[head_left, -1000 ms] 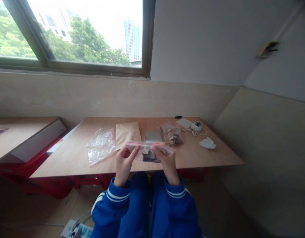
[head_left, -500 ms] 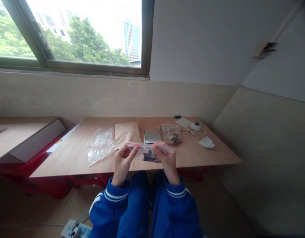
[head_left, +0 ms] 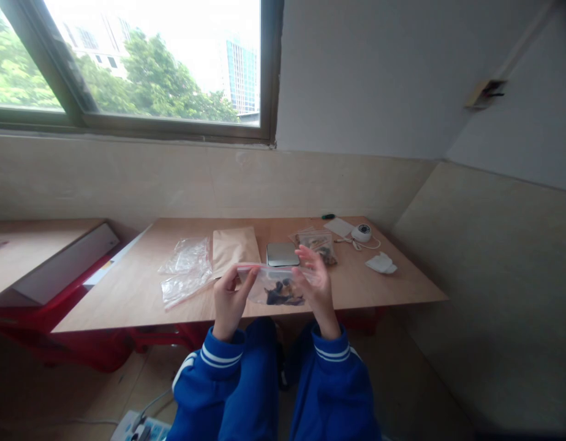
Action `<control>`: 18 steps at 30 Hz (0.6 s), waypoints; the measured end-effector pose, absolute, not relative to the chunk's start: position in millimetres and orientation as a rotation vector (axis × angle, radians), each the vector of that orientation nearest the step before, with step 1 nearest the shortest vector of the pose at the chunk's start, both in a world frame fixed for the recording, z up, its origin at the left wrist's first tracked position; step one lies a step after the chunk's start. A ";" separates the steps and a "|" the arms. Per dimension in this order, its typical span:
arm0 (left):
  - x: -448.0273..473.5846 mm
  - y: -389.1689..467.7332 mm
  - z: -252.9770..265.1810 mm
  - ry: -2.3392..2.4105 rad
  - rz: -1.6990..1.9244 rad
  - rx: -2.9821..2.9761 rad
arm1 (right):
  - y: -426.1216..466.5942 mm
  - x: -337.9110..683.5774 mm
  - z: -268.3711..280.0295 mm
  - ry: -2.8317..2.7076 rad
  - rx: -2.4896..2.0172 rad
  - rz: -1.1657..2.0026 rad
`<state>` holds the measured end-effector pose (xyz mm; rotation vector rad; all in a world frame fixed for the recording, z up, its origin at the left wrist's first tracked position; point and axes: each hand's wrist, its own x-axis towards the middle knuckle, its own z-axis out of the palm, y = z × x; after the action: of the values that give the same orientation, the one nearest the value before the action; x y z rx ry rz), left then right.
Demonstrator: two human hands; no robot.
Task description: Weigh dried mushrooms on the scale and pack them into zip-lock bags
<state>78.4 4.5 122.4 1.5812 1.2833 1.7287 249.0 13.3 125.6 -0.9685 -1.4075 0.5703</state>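
A clear zip bag (head_left: 260, 291) with a red strip along its top hangs in front of me, over the table's near edge. Dark, curled dried pieces (head_left: 283, 293) lie at its bottom; their exact kind I cannot make out. My left hand (head_left: 228, 301) pinches the bag's upper left corner between thumb and fingers. At the other end, my right hand (head_left: 323, 300) has its fingers raised and spread, with the thumb against or just in front of the bag's right side. Just beyond the bag lies a flat silver-topped device (head_left: 283, 253), like a small scale.
On the wooden table (head_left: 131, 294) are empty clear bags (head_left: 186, 256), a brown paper bag (head_left: 237, 246) and filled zip bags (head_left: 326, 240). Farther right lie a white dome camera (head_left: 361, 232) with its cable, a white card (head_left: 339, 227), a green-handled tool (head_left: 328, 216) and crumpled white tissue (head_left: 381, 263).
My right hand has loosened from the bag's top edge, its fingers lifting and spreading. More of the bag and its dark contents now shows. The left hand keeps its pinch.
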 end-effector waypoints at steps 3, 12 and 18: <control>79.7 7.1 122.3 1.260 1.689 1.664 | 13.9 249.4 141.1 -1.667 -1.084 0.232; 72.5 9.4 122.9 1.270 1.637 1.796 | 25.3 231.2 154.5 -1.995 -0.960 0.264; 72.4 8.5 122.0 1.298 1.610 1.829 | 31.3 223.1 143.9 -2.004 -1.022 0.183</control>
<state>72.4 8.5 122.0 1.8285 1.2984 1.6102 223.1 31.3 143.9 -1.0216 -2.0041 0.1835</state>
